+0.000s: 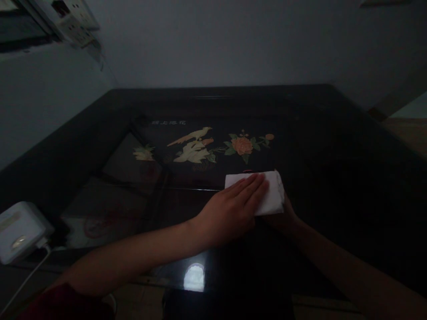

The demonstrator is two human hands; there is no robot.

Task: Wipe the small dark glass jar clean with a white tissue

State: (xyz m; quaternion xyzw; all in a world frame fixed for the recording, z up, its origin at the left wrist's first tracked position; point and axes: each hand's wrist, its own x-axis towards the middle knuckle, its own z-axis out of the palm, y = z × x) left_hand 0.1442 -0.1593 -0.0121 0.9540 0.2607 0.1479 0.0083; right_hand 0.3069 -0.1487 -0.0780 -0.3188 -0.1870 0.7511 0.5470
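A folded white cloth (271, 195), possibly paper, is between my two hands over the dark glossy table (320, 151). My left hand (231, 211) lies across its top, fingers straight, flat and close together; the thumb is hidden. From below and the right, my right hand (282, 218) holds the cloth, and most of its fingers are covered by it. Just beyond the cloth, the tabletop carries a picture of a pale bird (195, 134) and a pink flower (242, 145) with green leaves.
At the left edge sits a white box-shaped device (23, 229) with a white cable (31, 271) running down. Power sockets (75, 26) are at the upper left. A pale wall (227, 44) stands behind the table. The room is dim, and the glossy top shows reflections.
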